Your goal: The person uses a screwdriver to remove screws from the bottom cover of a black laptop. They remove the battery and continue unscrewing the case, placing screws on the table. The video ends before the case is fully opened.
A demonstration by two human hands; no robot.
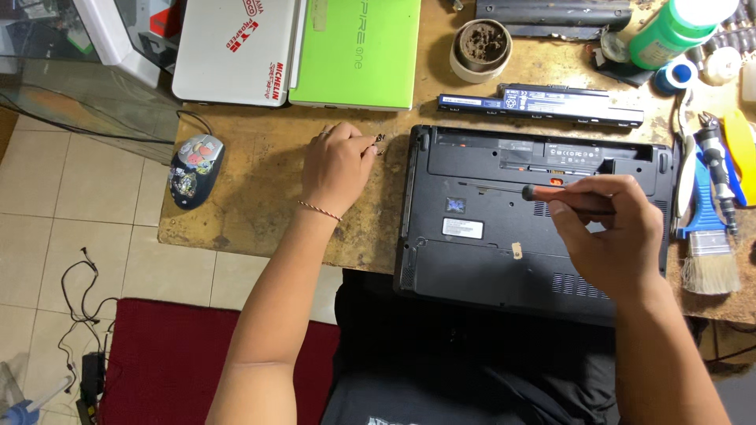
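Observation:
A black laptop (472, 260) lies upside down on the worn wooden table (260, 212), its battery bay empty. My right hand (614, 232) holds a screwdriver (543, 194) with a dark red handle, the shaft lying across the laptop's base and pointing left. My left hand (337, 167) rests on the table to the left of the laptop, fingertips pinched at a few small screws (379, 142). A long black battery (543, 105) lies just beyond the laptop.
A white laptop (236, 51) and a green laptop (358, 51) lie closed at the back. A mouse (195, 169) sits at the left edge. A round cup (481, 49), green bottle (669, 31), brush (709, 252) and tools crowd the right.

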